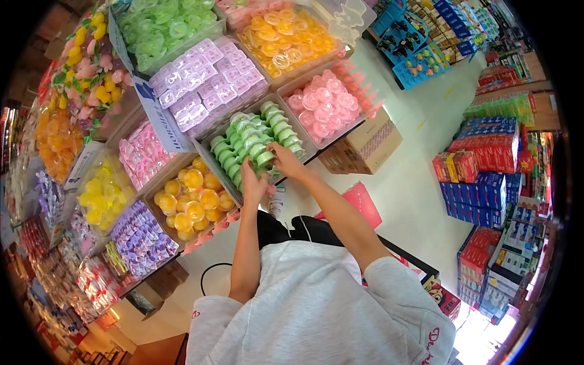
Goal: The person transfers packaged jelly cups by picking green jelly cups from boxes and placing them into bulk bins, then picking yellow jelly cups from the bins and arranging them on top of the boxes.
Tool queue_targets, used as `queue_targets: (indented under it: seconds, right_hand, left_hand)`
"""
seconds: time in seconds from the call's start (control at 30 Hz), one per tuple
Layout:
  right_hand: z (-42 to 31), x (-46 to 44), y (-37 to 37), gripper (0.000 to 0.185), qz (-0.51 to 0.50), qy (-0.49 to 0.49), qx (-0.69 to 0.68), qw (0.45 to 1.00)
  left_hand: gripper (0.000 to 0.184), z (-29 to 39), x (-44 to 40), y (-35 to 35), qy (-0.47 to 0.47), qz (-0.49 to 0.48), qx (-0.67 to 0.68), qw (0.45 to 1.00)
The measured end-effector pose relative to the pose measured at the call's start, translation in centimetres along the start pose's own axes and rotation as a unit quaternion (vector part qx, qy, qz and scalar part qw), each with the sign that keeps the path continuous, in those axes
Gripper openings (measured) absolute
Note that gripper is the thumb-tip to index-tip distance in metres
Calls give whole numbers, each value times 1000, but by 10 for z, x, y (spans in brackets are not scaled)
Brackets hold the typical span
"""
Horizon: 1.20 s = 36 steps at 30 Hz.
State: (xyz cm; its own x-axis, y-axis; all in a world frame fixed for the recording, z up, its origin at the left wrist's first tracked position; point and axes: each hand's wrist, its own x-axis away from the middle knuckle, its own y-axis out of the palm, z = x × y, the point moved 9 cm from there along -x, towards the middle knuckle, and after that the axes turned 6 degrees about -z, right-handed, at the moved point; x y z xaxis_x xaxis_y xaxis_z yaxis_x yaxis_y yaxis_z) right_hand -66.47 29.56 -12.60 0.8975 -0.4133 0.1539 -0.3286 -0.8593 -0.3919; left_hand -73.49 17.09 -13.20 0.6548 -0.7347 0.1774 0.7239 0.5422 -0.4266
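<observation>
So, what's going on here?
The person's right hand has its fingers at a green cup in the bin of green cups in rows. The left hand is right beside it, its grip unclear. Yellow-orange cups and pink cups lie in neighbouring bins.

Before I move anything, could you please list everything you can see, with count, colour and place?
Round plastic packs: many, green, bin at the hands
Round clear-topped cups: many, pink, bin to the right
Round clear-topped tubs: many, orange, bin at lower left
Square packets: many, light purple, beyond the green packs
Ring-shaped packs: many, orange, far bin
Clear plastic packs: many, green, far left bin
Small packets: many, pink, left
Plastic packs: many, yellow, farther left
Cardboard box: one, brown, under the display's right end
Stacked cartons: many, red and blue, right
Other goods: uncounted, mixed, around the edges
Left hand, right hand: at the green packs
</observation>
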Motion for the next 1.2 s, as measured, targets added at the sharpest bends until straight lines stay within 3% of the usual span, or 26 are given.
queue_targets:
  seconds: [0.07,0.27,0.5,0.67,0.77,0.9,1.07,1.2]
  right_hand:
    - [-9,5,-6,38,51,-75,38,995]
    - [-8,6,-8,38,26,-31,62,997]
    - [-22,4,-12,42,27,7,57,998]
    - [-33,6,-9,45,27,-50,118,991]
    - [-22,4,-7,46,21,-16,86,996]
    - [-20,6,-9,45,40,-38,96,994]
    - [-9,7,-3,46,35,-12,92,995]
    - [-13,8,-7,45,40,-5,53,998]
  left_hand:
    - [79,11,2,-1,0,-27,2,1000]
    - [91,28,-8,-1,52,-6,-58,997]
    - [91,28,-16,2,71,3,-49,996]
    - [90,27,-14,-1,70,13,-53,996]
    - [90,26,-11,-1,62,-3,-36,997]
    - [90,22,-13,0,73,3,-12,997]
    - [92,41,-15,2,129,-8,-126,984]
    - [91,34,-17,1,121,5,-78,990]
